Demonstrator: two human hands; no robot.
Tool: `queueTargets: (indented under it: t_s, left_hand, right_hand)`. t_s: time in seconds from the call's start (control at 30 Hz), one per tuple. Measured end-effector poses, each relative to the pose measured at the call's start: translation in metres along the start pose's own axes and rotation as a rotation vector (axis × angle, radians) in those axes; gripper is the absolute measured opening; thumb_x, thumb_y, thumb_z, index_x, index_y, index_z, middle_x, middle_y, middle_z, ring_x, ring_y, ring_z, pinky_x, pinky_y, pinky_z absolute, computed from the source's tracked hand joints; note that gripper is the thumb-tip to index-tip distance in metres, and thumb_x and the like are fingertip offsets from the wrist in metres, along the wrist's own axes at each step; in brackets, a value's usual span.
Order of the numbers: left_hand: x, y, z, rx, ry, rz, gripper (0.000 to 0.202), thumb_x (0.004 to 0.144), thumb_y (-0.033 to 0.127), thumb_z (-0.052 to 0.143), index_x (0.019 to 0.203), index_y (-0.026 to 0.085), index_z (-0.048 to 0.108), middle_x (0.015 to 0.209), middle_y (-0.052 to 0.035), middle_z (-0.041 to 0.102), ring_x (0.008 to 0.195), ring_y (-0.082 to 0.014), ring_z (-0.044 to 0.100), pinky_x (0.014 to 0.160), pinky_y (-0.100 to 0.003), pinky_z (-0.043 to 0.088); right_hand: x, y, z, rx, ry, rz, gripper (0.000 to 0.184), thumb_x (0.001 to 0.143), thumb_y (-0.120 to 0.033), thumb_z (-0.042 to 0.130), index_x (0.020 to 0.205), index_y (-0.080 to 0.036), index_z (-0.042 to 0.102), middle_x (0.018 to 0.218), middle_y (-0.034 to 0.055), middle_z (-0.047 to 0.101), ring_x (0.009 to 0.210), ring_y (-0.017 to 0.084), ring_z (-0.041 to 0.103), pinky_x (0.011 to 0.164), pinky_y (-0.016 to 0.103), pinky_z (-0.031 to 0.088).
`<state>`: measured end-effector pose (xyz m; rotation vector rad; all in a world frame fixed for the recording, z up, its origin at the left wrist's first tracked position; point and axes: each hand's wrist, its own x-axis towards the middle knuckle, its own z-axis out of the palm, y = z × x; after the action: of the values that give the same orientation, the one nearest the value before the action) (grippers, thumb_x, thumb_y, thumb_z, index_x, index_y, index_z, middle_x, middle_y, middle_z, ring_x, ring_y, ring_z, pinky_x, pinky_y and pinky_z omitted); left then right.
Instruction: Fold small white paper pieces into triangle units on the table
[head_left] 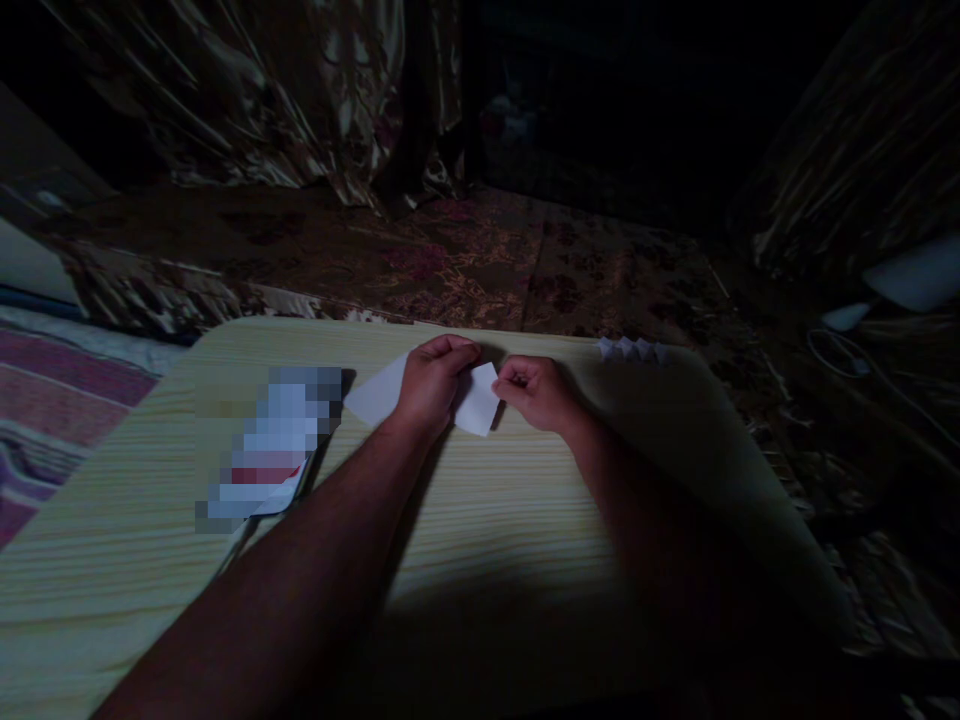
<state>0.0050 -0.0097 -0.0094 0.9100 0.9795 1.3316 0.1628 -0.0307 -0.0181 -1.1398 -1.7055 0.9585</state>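
Observation:
A white sheet of paper [478,405] lies on the light wooden table [487,520] and is partly folded. My left hand [433,382] presses down on it with curled fingers, and a flat corner of the sheet sticks out to the left of that hand. My right hand [534,391] pinches the folded right edge of the same paper between thumb and fingers. Both hands are close together near the table's far edge.
A blurred-out flat packet [268,445] lies on the table left of my hands. Several small folded white paper pieces [631,349] sit in a row at the far right edge. Dark patterned carpet and shiny curtains surround the table; a white cable [840,350] lies at right.

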Motion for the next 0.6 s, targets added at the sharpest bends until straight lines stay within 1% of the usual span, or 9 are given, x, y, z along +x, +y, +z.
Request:
queueTargets:
  t_s: [0.07, 0.13, 0.27, 0.4, 0.6]
  left_hand:
    - [-0.0011, -0.0006, 0.0005, 0.03, -0.028, -0.006, 0.018, 0.064, 0.03, 0.073, 0.071, 0.015, 0.066, 0.065, -0.001, 0.065, 0.053, -0.0117, 0.055, 0.048, -0.023, 0.04]
    - [-0.0025, -0.0005, 0.0007, 0.058, -0.082, -0.026, 0.021, 0.064, 0.033, 0.074, 0.074, 0.015, 0.067, 0.065, -0.0012, 0.065, 0.051, -0.0121, 0.054, 0.046, -0.024, 0.039]
    - [-0.0041, -0.001, -0.0005, 0.142, -0.174, -0.027, 0.028, 0.059, 0.034, 0.079, 0.076, 0.015, 0.068, 0.065, -0.0016, 0.066, 0.051, -0.013, 0.056, 0.047, -0.024, 0.04]
    - [-0.0031, -0.0039, -0.002, 0.196, -0.161, -0.014, 0.03, 0.056, 0.034, 0.082, 0.074, 0.014, 0.068, 0.067, -0.0025, 0.068, 0.051, -0.0135, 0.058, 0.049, -0.024, 0.042]
    - [-0.0029, -0.0041, -0.002, 0.189, -0.139, -0.026, 0.029, 0.054, 0.032, 0.081, 0.074, 0.014, 0.069, 0.066, -0.0024, 0.068, 0.05, -0.014, 0.058, 0.046, -0.024, 0.042]
  right_hand:
    - [0.0005, -0.0003, -0.0014, 0.026, 0.013, 0.014, 0.016, 0.074, -0.026, 0.06, 0.063, -0.017, 0.053, 0.057, -0.0051, 0.047, 0.054, 0.008, 0.041, 0.051, 0.021, 0.031]
    - [0.0011, -0.0004, -0.0031, 0.048, 0.029, 0.031, 0.018, 0.075, -0.028, 0.061, 0.063, -0.017, 0.053, 0.057, -0.0052, 0.047, 0.053, 0.008, 0.041, 0.05, 0.021, 0.03]
    - [0.002, 0.0008, -0.0058, 0.102, 0.071, 0.046, 0.019, 0.075, -0.03, 0.062, 0.064, -0.018, 0.053, 0.055, -0.0052, 0.049, 0.05, 0.007, 0.042, 0.049, 0.021, 0.03]
    - [0.002, 0.0021, -0.0063, 0.154, 0.108, 0.04, 0.019, 0.076, -0.031, 0.063, 0.065, -0.018, 0.053, 0.054, -0.0053, 0.05, 0.049, 0.008, 0.043, 0.049, 0.022, 0.033]
    - [0.0013, 0.001, -0.0054, 0.107, 0.085, 0.032, 0.021, 0.077, -0.033, 0.063, 0.065, -0.018, 0.054, 0.057, -0.0045, 0.053, 0.052, 0.008, 0.045, 0.052, 0.022, 0.035]
